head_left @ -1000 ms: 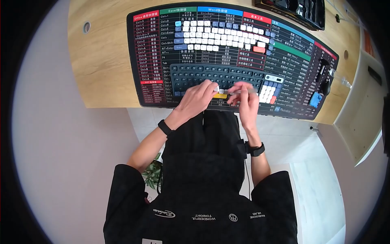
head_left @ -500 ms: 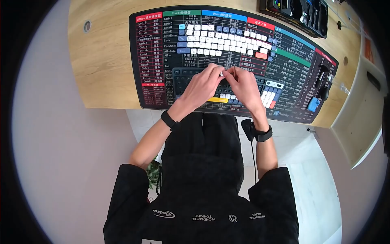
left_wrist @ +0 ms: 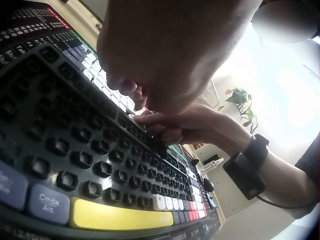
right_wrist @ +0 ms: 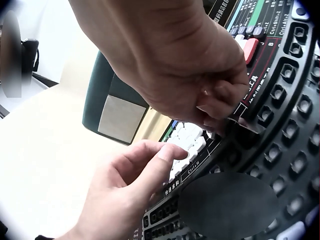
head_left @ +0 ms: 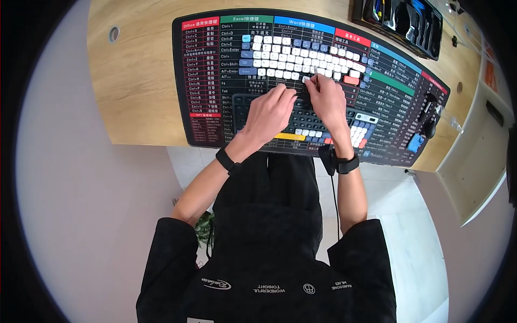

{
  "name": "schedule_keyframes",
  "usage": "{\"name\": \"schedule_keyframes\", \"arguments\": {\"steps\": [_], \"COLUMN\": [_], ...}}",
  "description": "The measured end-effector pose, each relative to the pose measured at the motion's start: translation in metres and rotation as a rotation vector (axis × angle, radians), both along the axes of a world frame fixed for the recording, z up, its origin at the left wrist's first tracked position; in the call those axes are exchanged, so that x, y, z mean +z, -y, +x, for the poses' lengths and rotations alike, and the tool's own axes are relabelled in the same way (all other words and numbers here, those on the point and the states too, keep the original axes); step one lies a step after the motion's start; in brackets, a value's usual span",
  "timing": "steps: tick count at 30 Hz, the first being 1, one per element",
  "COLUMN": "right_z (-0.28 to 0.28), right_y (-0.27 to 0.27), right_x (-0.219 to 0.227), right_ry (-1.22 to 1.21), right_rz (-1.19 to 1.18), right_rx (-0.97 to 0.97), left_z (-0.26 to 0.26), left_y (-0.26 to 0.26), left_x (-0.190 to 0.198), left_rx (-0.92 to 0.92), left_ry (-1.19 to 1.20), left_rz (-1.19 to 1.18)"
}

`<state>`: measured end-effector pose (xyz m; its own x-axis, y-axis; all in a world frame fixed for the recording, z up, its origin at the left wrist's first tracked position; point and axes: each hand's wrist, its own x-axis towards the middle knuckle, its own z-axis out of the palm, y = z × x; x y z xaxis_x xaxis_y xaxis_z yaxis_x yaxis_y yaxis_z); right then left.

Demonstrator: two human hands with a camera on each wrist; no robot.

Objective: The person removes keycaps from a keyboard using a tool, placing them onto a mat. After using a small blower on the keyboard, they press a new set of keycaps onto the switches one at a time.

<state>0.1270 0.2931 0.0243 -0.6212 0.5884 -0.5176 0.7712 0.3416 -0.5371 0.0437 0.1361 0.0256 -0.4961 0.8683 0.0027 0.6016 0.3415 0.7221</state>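
A dark keyboard [head_left: 301, 119] lies along the near side of the desk mat, most of its switches bare. White keycaps [head_left: 291, 60] are laid out in rows beyond it. My right hand [head_left: 328, 101] reaches to the near edge of these rows, pinching a white keycap [head_left: 306, 79] at its fingertips. A thin metallic tool [right_wrist: 245, 125] sticks out from the same hand in the right wrist view. Over the keyboard's far edge is my left hand [head_left: 269, 112]; its fingers are loosely bent with nothing visible between them. A yellow spacebar [left_wrist: 120, 215] sits on the keyboard.
The printed desk mat [head_left: 200, 81] spreads over a wooden desk [head_left: 140, 70]. A black tray [head_left: 401, 24] stands at the back right. A black mouse [head_left: 429, 129] and a blue item [head_left: 416, 142] lie at the mat's right end.
The hands came together over the keyboard, then parted. My right hand has moved away from me to the laid-out keycaps with a keycap; my left hand has drawn slightly back and left.
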Motion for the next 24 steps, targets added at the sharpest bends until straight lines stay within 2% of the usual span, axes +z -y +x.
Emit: {"name": "schedule_keyframes", "arguments": {"steps": [5,24], "right_z": [-0.0011,-0.008], "right_y": [-0.0007,-0.0017], "right_x": [-0.003,-0.0001], "right_ry": [0.089,0.09], "right_rz": [-0.002,-0.009], "right_rx": [-0.019,-0.009], "left_z": [0.0013,0.0009], "left_y": [0.0037,0.008], "left_x": [-0.0007,-0.0072], "left_rx": [-0.009,-0.019], "left_ry": [-0.001,-0.003], "left_rz": [-0.021,-0.053]}}
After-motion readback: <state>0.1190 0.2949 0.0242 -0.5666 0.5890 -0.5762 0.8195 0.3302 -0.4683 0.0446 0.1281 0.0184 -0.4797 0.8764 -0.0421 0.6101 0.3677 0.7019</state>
